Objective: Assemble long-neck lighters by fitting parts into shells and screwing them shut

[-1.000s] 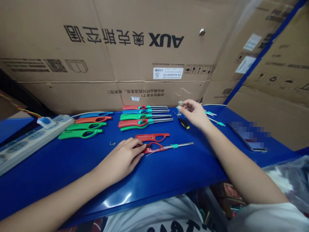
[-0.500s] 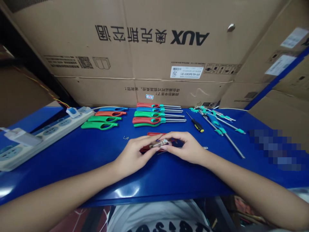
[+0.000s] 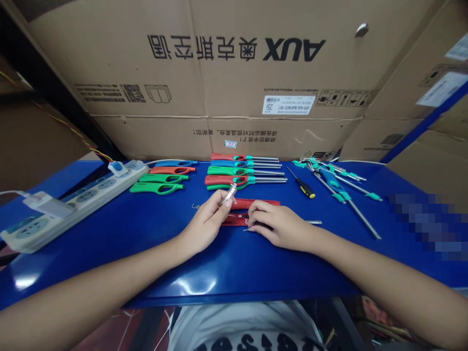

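Between the thumb and fingers of my left hand (image 3: 210, 217) is a small clear lighter fuel tank (image 3: 229, 194) with a metallic tip, tilted up to the right. My right hand (image 3: 280, 225) is bent low over the table, its fingers closed on what looks like a dark-handled screwdriver (image 3: 249, 229); only its thin shaft and a bit of the handle show. Partly under that hand lies an opened red lighter casing half (image 3: 234, 220) with small white wires. Behind it rests another red casing half (image 3: 256, 203). A metal lighter tube (image 3: 314, 222) sticks out right of my hand.
Several lighters with metal tubes (image 3: 246, 180) lie at the back middle, and coloured handles (image 3: 161, 187) to their left. A yellow-black screwdriver (image 3: 305, 188) and loose tube assemblies (image 3: 347, 197) are on the right. A power strip (image 3: 73, 204) runs along the left; cardboard (image 3: 234, 83) stands behind.
My hands have parted. The left one has lifted the fuel tank up and left; the right one has let go of it and lowered onto the red casing and the thin shaft.
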`<state>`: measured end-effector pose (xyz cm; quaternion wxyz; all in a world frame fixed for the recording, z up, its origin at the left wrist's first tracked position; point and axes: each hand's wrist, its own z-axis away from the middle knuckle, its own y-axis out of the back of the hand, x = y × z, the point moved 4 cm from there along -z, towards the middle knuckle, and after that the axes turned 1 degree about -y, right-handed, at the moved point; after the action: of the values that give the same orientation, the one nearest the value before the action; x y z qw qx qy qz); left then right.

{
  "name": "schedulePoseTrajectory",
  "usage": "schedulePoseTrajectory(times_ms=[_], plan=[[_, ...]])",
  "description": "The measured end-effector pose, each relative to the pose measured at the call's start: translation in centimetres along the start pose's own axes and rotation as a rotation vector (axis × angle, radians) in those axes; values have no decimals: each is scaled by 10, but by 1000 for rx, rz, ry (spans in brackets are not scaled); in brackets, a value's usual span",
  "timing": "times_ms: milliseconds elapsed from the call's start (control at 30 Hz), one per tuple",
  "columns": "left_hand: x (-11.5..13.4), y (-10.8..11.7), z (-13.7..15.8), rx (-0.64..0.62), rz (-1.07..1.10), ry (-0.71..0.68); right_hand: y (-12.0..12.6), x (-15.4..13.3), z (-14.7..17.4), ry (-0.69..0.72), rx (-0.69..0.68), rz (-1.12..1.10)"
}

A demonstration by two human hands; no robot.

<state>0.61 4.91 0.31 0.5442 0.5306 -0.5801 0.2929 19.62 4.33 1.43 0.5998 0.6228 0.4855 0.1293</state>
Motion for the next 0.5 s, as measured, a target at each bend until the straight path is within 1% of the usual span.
schedulePoseTrajectory(times_ms=[100,200,300,367,400,500], plan=[[-4,1,0,-16,42,18,3,3,-2,-81,86,-150],[-5,0,0,-15,20,40,3,13,-3,-270,149,-359],[-3,-1,1,-34,-77,54,-2,24,-4,-439,149,-665],[-2,-2,2,-62,-131,48,-5,30,-5,-482,143,-805],[-1,-2,2,-75,-153,42,-6,32,-5,-486,137,-838],[2,-3,1,-93,-196,20,-6,35,-6,-454,104,-844]])
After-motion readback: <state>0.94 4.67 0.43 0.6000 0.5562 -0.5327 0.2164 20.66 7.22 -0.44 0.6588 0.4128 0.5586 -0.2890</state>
